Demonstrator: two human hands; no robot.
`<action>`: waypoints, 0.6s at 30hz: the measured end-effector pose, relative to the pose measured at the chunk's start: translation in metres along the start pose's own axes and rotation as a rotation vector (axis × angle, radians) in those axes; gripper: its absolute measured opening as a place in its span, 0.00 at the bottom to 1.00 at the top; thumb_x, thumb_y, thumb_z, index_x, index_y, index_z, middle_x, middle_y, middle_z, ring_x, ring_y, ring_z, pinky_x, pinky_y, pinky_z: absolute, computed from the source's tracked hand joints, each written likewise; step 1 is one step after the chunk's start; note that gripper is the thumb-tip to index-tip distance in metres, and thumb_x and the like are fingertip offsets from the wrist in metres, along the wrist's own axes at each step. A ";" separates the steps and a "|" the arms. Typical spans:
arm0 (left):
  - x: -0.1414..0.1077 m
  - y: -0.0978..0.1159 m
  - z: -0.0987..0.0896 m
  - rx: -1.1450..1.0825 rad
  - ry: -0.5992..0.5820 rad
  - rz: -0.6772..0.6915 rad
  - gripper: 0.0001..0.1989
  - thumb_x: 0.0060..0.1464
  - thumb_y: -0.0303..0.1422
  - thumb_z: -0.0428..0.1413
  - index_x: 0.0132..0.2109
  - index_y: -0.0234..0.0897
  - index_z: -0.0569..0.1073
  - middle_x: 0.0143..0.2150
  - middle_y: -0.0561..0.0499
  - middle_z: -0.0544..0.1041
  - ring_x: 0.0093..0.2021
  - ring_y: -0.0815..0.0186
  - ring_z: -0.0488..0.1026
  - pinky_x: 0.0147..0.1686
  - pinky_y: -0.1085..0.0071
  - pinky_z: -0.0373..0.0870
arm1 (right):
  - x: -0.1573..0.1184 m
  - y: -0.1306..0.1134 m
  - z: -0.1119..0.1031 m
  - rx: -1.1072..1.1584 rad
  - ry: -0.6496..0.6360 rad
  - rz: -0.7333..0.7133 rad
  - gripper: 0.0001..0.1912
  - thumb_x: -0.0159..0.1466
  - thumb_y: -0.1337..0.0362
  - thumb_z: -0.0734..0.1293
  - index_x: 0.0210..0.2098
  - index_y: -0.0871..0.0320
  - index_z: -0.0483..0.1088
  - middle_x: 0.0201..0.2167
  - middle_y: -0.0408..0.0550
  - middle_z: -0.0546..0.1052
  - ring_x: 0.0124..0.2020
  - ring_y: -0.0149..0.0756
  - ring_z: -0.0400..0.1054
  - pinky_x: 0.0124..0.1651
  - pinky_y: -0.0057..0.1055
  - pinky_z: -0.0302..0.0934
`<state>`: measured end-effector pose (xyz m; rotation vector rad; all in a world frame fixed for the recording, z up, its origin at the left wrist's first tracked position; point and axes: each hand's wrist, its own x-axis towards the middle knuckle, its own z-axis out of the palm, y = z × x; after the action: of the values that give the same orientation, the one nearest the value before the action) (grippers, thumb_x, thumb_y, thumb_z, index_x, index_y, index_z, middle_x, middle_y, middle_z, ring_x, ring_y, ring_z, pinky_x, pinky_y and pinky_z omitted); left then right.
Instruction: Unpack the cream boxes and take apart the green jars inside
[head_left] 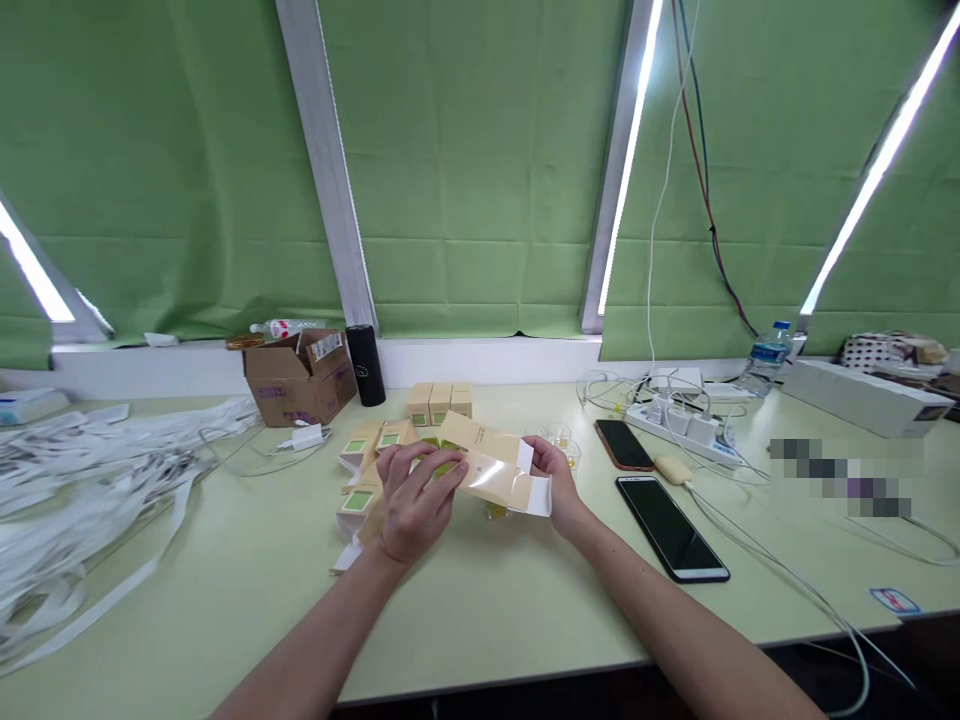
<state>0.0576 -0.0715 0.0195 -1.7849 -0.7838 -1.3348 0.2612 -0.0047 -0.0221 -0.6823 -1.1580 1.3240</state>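
Note:
Between my two hands is a small tan carton (pixel 491 465), tilted above the table, with white end flaps standing out on its right. My left hand (pixel 420 495) has its fingers curled over the carton's left end, near a green patch. At the flap end, my right hand (pixel 559 485) grips the carton; its fingertips are partly hidden behind it. Several similar cartons (pixel 364 500) with green windows lie left of my left hand, some with white flaps out. Beyond the hands, three closed tan boxes (pixel 440 402) stand in a row. Small clear round pieces (pixel 564 445) lie behind my right hand.
White strips (pixel 97 500) cover the table's left side. A cardboard box (pixel 300 378) and black tumbler (pixel 365 365) stand at the back. On the right lie two phones (pixel 673 528), a loaded power strip (pixel 682 430) and loose cables; a water bottle (pixel 766 358) stands behind.

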 end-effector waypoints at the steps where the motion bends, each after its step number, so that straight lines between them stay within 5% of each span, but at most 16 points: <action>1: 0.000 0.000 -0.001 0.002 -0.004 0.007 0.15 0.55 0.17 0.60 0.40 0.45 0.78 0.38 0.52 0.86 0.44 0.58 0.74 0.48 0.57 0.62 | 0.001 0.001 -0.001 0.001 -0.001 0.001 0.15 0.49 0.57 0.78 0.33 0.54 0.76 0.31 0.44 0.82 0.30 0.39 0.75 0.32 0.31 0.65; 6: -0.003 0.000 -0.001 -0.004 -0.012 -0.035 0.16 0.54 0.17 0.59 0.39 0.45 0.78 0.37 0.53 0.86 0.43 0.57 0.75 0.48 0.56 0.62 | 0.004 0.005 -0.003 -0.048 -0.022 -0.039 0.14 0.50 0.57 0.78 0.33 0.54 0.75 0.30 0.44 0.81 0.31 0.41 0.74 0.34 0.33 0.66; 10: 0.000 -0.002 -0.001 -0.007 0.007 -0.207 0.08 0.56 0.23 0.61 0.36 0.44 0.78 0.35 0.50 0.84 0.43 0.56 0.76 0.49 0.55 0.64 | 0.005 0.006 -0.006 -0.127 -0.054 -0.093 0.13 0.54 0.56 0.76 0.35 0.54 0.74 0.29 0.44 0.79 0.33 0.39 0.74 0.40 0.34 0.65; 12: 0.007 -0.006 -0.003 -0.001 0.034 -0.360 0.03 0.57 0.29 0.63 0.35 0.42 0.77 0.34 0.49 0.82 0.43 0.55 0.76 0.51 0.54 0.65 | 0.006 0.007 -0.008 -0.147 -0.064 -0.087 0.14 0.57 0.54 0.75 0.37 0.54 0.75 0.26 0.42 0.77 0.32 0.38 0.73 0.41 0.35 0.64; 18: 0.028 -0.045 -0.035 -0.071 0.028 -0.998 0.18 0.54 0.49 0.63 0.36 0.37 0.75 0.34 0.48 0.78 0.34 0.62 0.73 0.37 0.67 0.69 | 0.007 0.007 -0.011 -0.161 -0.059 -0.068 0.16 0.57 0.52 0.74 0.39 0.55 0.75 0.26 0.42 0.76 0.32 0.37 0.73 0.41 0.35 0.63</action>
<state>0.0103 -0.0769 0.0616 -1.4265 -1.7549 -1.9934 0.2671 0.0058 -0.0306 -0.7174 -1.3344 1.2098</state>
